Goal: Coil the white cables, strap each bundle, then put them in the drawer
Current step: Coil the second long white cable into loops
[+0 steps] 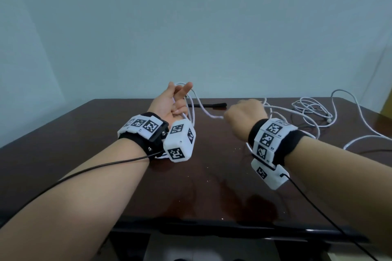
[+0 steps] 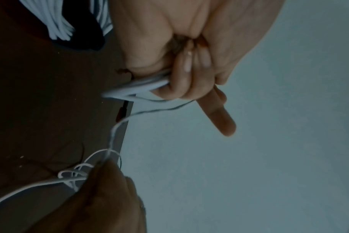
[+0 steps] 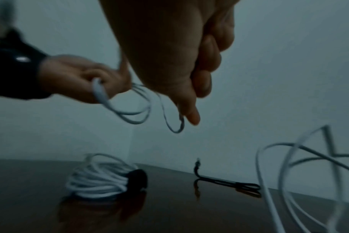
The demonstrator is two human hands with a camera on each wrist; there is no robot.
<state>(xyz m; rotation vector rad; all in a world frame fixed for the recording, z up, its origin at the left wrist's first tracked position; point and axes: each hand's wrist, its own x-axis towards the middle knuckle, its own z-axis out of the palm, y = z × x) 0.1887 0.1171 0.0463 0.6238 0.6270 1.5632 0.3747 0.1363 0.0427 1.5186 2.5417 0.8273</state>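
While the left hand [image 1: 174, 104] holds several finished loops of a white cable [image 1: 192, 101] raised above the middle of the table [image 1: 84, 133], the right hand [image 1: 246, 117] grips the same cable a little way along its run, so the coiling step looks to be in hand for this cable. In the left wrist view the shorter fingers [image 2: 181, 82] are curled round the gathered loops [image 2: 133, 89], with one finger pointing out straight. In the right wrist view the right thumb lies against its curled fingers [image 3: 207, 66] and the cable hangs just beside the thumb tip; the pinch point itself is hidden.

From the right hand the loose remainder [image 1: 314, 112] trails in a slack tangle toward the far right corner of the table. One bundle [image 3: 102, 179] already lies coiled on the table with a black strap [image 3: 137, 179] round it. A second black strap [image 1: 210, 104] lies flat near the far edge, untouched.

By my reading, the next move calls for bringing the gripped length over to the left hand as another loop of matching size, then sliding the right hand farther down the slack. The tangle may snag, so a steady draw would help. No drawer is in view.
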